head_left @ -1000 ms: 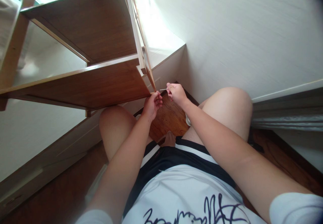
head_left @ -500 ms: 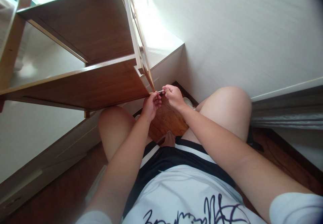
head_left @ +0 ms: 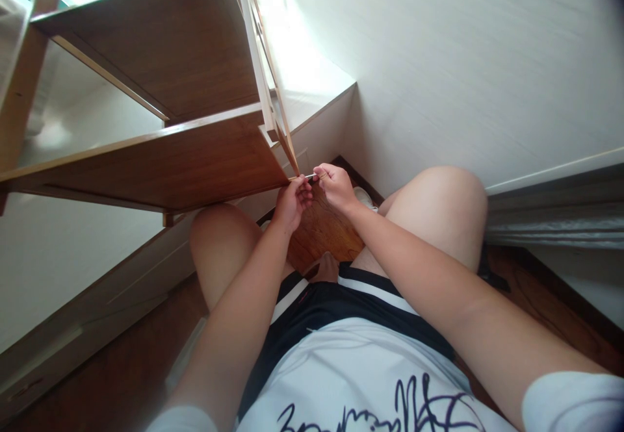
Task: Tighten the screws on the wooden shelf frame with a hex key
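Note:
A brown wooden shelf unit (head_left: 160, 159) lies tilted at the upper left, its lower corner reaching my hands. My right hand (head_left: 336, 186) is closed round one end of a thin silver rod (head_left: 311, 175), which looks like the shaft of a small tool; its far end in my fist is hidden. Against the shelf's corner, my left hand (head_left: 292, 204) pinches with thumb and forefinger where the rod meets the wood, its other fingers loosely curled. Whether a screw sits under those fingertips cannot be seen.
My bent knees (head_left: 441, 214) stand on both sides of my hands. A white wall (head_left: 463, 62) rises on the right, with a white ledge (head_left: 316, 101) in the corner. Wooden flooring (head_left: 319, 227) shows between my legs. A grey-white curtain-like fabric (head_left: 556, 230) hangs at the right.

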Demonstrator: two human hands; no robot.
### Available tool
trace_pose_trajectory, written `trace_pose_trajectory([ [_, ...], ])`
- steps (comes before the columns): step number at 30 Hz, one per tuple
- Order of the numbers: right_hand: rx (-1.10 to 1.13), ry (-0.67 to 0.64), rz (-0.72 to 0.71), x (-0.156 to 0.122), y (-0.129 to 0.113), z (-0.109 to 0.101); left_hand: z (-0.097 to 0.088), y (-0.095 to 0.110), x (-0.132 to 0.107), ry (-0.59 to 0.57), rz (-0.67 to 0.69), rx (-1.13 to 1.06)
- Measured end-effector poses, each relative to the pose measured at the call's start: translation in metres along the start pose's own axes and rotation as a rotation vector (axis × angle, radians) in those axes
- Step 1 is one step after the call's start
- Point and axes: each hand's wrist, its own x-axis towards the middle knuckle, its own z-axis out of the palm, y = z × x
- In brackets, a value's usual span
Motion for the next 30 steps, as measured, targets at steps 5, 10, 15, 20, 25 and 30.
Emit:
trace_pose_trajectory([
  [5, 0.006, 0.011, 0.019, 0.0, -0.0008, 0.0016, 0.0001, 0.0001, -0.0001, -0.001, 0.0, -0.002],
  [10, 0.032, 0.001, 0.027, -0.0007, -0.0018, 0.0026, 0.0002, 0.0005, -0.0005, -0.009, 0.001, -0.004],
  [15, 0.077, -0.005, 0.031, -0.0015, -0.0007, 0.0029, 0.0003, 0.0006, -0.0007, -0.012, -0.001, -0.006],
  [20, 0.112, -0.013, 0.058, -0.0012, -0.001, 0.0036, 0.0002, 0.0003, -0.0004, -0.016, -0.004, -0.006],
  [25, 0.147, -0.037, 0.119, -0.0001, 0.0003, 0.0041, -0.0013, -0.0005, 0.0012, -0.018, -0.011, -0.006],
  [30, 0.183, -0.06, 0.162, 0.0004, 0.0028, 0.0055, -0.001, -0.0001, 0.0013, -0.024, -0.013, -0.008],
])
